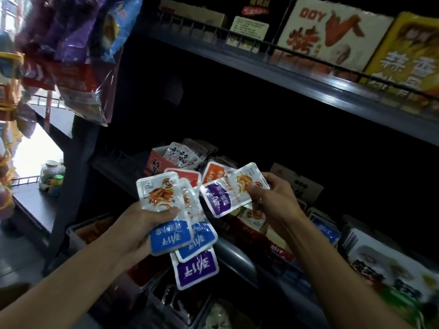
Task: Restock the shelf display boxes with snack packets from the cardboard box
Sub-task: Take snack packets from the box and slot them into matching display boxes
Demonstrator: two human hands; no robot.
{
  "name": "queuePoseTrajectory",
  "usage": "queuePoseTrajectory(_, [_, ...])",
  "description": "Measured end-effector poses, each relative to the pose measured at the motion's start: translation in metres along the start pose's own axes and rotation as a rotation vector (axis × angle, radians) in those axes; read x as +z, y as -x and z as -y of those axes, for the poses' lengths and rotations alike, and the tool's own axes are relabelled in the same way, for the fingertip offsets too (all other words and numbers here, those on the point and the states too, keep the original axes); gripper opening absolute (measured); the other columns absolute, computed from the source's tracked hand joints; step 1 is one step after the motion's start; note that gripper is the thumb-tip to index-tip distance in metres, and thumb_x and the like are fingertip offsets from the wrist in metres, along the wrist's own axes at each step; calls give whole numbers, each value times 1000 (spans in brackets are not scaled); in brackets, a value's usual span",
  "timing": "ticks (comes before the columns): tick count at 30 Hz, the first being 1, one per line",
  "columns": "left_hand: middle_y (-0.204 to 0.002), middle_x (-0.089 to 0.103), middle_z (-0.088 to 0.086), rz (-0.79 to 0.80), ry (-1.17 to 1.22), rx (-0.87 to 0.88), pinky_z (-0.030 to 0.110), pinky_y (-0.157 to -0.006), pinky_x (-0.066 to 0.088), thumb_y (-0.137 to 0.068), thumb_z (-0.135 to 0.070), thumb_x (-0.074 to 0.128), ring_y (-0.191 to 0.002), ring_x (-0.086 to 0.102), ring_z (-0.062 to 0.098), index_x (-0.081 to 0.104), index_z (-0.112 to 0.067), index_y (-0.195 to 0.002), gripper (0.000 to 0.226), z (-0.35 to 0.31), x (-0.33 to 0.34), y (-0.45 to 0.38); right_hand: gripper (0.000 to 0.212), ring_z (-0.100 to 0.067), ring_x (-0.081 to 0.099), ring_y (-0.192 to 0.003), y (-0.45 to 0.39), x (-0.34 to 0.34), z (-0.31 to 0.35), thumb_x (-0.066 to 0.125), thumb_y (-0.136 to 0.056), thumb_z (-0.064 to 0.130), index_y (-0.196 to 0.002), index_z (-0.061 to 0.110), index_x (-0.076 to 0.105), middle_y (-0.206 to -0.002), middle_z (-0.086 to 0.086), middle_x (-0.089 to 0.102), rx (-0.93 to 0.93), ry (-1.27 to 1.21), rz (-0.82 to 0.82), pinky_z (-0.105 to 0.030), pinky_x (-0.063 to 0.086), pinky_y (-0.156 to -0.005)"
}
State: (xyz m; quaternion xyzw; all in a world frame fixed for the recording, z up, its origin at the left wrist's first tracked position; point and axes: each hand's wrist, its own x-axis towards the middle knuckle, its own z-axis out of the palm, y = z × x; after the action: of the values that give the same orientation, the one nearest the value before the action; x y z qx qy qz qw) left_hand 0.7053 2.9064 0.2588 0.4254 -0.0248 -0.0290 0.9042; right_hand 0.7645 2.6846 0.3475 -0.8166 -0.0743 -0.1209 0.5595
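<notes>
The left hand [140, 230] holds a fan of packets [175, 224] in front of the shelf [237, 252]. To its right, the right hand [273, 198] pinches one packet [234, 189]. Behind both hands, a display box [158, 162] sits on the shelf with packets in it.

— What's hanging left of that upper shelf rail [297, 52]?

— Big purple and red snack bags [71, 55], dangling off the end of the rack.

— And well below the rail, far left?

— A few small jars [51, 174] are sitting together on a ledge in the daylight.
</notes>
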Motion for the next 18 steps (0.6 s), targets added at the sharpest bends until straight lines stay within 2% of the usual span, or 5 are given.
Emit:
queuePoseTrajectory(3, [-88,76,15,-163,-34,6,35,-50,59,-90,5,59,-68,74,27,64,-6,-105,19,-5,-2,11,11,-29,65,-77,16,-14,0,57,-97,4,-106,9,60,-86,-9,71,-1,-42,-104,-57,54,-76])
queuePoseTrajectory(6, [-98,74,19,-291,-117,16,36,-60,58,-88,5,65,-77,72,31,64,0,-110,23,-1,-6,24,9,-24,66,-77,34,-17,4,55,-98,7,-104,9,62,-86,-7,73,-2,-82,-70,-43,51,-69])
queuePoseTrajectory(9, [-91,76,14,-314,-87,38,36,-63,58,-88,3,65,-75,73,27,66,-3,-107,20,10,2,36,11,-18,72,-74,52,-1,5,56,-98,8,-102,11,65,-85,-4,76,12,-86,6,-29,56,-62])
queuePoseTrajectory(12, [-95,76,13,-280,9,52,39,-67,60,-91,-3,64,-81,73,27,66,-8,-107,17,18,13,47,10,-19,74,-78,69,23,-2,57,-98,15,-102,14,67,-87,-3,76,18,11,86,-39,61,-73])
queuePoseTrajectory(18, [-96,76,13,-305,7,75,46,-71,60,-84,-2,71,-85,74,31,66,-8,-108,25,18,2,59,11,-32,73,-77,85,47,-4,60,-97,17,-92,15,70,-85,-11,76,-15,107,156,-57,59,-74])
